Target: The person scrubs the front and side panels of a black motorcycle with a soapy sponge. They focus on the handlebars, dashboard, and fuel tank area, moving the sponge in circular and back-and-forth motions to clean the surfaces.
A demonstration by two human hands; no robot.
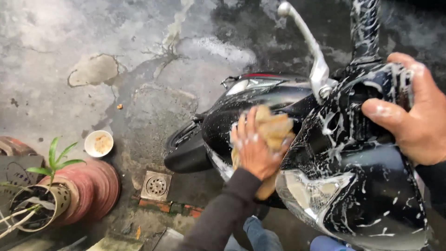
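Left hand (253,148) presses sponge (274,128) against scooter (353,186); right hand (413,116) grips scooter.

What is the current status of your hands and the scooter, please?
Left hand pressing tan sponge on the black scooter's front panel. Right hand gripping soapy handlebar cover. Suds over headlight. Nothing blocking.

Black scooter (353,186) streaked with white suds, tan sponge (274,128).
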